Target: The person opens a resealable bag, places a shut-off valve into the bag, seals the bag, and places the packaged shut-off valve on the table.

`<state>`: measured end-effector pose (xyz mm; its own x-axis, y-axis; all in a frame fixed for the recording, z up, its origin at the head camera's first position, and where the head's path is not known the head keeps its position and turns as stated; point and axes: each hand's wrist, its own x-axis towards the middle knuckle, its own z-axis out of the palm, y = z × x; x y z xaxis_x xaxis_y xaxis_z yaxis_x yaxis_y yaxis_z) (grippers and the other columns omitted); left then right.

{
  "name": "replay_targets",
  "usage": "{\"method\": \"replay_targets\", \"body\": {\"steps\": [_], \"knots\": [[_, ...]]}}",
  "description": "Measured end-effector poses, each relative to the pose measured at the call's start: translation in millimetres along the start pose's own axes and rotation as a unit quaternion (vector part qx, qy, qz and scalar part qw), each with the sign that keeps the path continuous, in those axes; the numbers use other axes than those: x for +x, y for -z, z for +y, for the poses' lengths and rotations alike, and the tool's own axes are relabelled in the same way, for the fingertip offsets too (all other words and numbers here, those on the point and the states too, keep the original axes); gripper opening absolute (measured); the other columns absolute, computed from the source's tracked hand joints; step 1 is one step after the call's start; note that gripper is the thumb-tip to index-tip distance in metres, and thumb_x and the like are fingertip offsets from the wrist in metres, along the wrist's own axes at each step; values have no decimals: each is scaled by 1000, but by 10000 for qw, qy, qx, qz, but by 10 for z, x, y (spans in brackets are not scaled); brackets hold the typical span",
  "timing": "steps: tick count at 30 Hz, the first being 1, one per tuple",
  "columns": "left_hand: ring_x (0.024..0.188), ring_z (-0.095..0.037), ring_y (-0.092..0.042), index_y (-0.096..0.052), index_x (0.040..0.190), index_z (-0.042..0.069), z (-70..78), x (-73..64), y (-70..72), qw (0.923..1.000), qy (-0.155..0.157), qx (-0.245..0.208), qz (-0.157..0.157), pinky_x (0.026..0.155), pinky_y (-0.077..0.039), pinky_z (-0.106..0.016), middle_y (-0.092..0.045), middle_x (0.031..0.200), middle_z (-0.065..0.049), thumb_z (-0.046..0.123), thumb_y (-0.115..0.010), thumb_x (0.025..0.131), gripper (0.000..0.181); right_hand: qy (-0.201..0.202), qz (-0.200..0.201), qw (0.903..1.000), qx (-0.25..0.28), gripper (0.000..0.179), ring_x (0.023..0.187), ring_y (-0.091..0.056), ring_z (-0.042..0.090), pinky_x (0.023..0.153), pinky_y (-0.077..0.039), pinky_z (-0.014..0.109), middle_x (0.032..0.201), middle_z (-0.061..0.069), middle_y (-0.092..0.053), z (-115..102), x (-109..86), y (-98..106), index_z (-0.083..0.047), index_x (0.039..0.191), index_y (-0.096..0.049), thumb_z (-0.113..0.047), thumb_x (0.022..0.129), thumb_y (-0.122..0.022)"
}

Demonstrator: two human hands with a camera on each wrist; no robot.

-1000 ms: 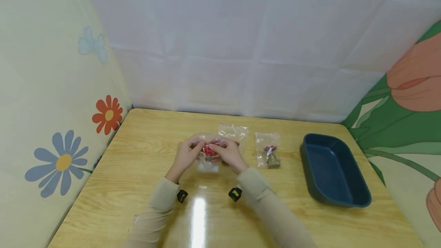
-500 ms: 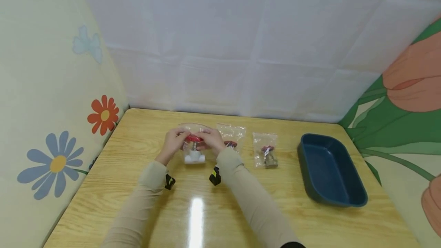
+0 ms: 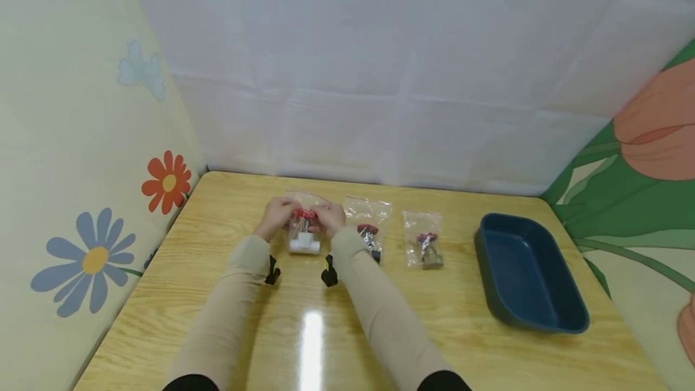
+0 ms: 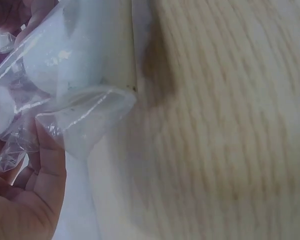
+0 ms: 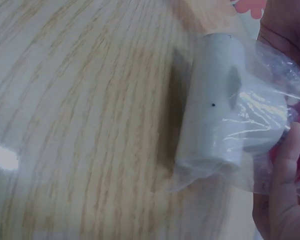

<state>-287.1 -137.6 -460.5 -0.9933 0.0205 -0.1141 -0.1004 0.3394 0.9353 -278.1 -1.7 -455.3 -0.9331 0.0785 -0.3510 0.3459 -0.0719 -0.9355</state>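
A white T-shaped valve [image 3: 305, 243] with a red handwheel [image 3: 305, 214] stands in a clear plastic bag [image 3: 304, 197] at the left middle of the table. My left hand [image 3: 276, 216] pinches the bag at the left side of the handwheel. On the other side, my right hand [image 3: 332, 217] pinches it too. In the left wrist view the valve's white tube [image 4: 95, 50] shows through the film, with curled fingers [image 4: 47, 175] beside it. The right wrist view shows the white body [image 5: 212, 100] close to the wood, and a thumb [image 5: 287, 160] against the red handwheel.
Right of my hands lies a bagged valve [image 3: 368, 230] with a red handle, partly hidden by my right sleeve. Farther right is a bagged brass-coloured valve [image 3: 431, 255] with a red handle. A dark blue basin [image 3: 488, 270] stands near the table's right side.
Both hands have moved left with the bagged valve and lowered it toward the table. Its white body, mostly covered earlier, now shows below the fingers. The other bags and the basin stay put.
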Motion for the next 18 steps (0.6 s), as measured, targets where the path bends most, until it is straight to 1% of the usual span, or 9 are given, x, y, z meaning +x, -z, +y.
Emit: {"method": "replay_targets", "body": {"steps": [3, 5, 8, 10, 14, 18], "knots": [[48, -8, -44, -62, 96, -11, -50, 42, -17, 10000, -22, 97, -1, 43, -41, -21, -50, 58, 0, 10, -55, 85, 25, 41, 183, 9995, -245, 14, 43, -51, 10, 42, -47, 18, 69, 6, -56, 46, 23, 0, 4, 89, -61, -6, 79, -61], [49, -8, -44, -63, 94, -11, -82, 52, -25, 9997, -70, 225, 24, 44, -40, -21, -51, 60, 0, 10, -55, 85, 24, -17, 250, 9991, -346, 17, 43, -49, 9, 42, -47, 18, 70, 7, -55, 76, 30, -8, 5, 91, -62, -7, 80, -61], [51, -9, -44, -63, 94, -11, -119, 49, -26, 9992, -94, 387, 103, 45, -40, -21, -52, 64, -2, 8, -55, 84, 23, -129, 235, 9993, -269, 20, 44, -49, 10, 42, -47, 17, 72, 7, -54, 105, 26, -28, 6, 97, -60, -7, 82, -58], [50, -10, -44, -63, 93, -11, -141, 48, -22, 9987, -72, 482, 128, 43, -39, -21, -52, 65, -3, 8, -54, 84, 23, -252, 173, 9995, -89, 22, 44, -49, 10, 43, -47, 17, 72, 8, -55, 116, 22, -48, 7, 100, -59, -6, 83, -56], [48, -9, -42, -62, 98, -11, -168, 60, -16, 9985, 109, 500, 192, 41, -38, -21, -50, 62, -3, 9, -51, 85, 27, -353, 141, 9992, 133, 25, 44, -51, 10, 44, -47, 17, 70, 8, -56, 122, 41, -80, 9, 104, -59, -5, 84, -55], [46, -10, -41, -61, 102, -10, -175, 80, -24, 9981, 296, 482, 222, 41, -37, -22, -49, 60, -4, 10, -46, 85, 30, -371, 201, 9991, 55, 29, 43, -50, 9, 43, -47, 16, 70, 9, -57, 116, 84, -91, 11, 108, -56, -7, 85, -57]]}}
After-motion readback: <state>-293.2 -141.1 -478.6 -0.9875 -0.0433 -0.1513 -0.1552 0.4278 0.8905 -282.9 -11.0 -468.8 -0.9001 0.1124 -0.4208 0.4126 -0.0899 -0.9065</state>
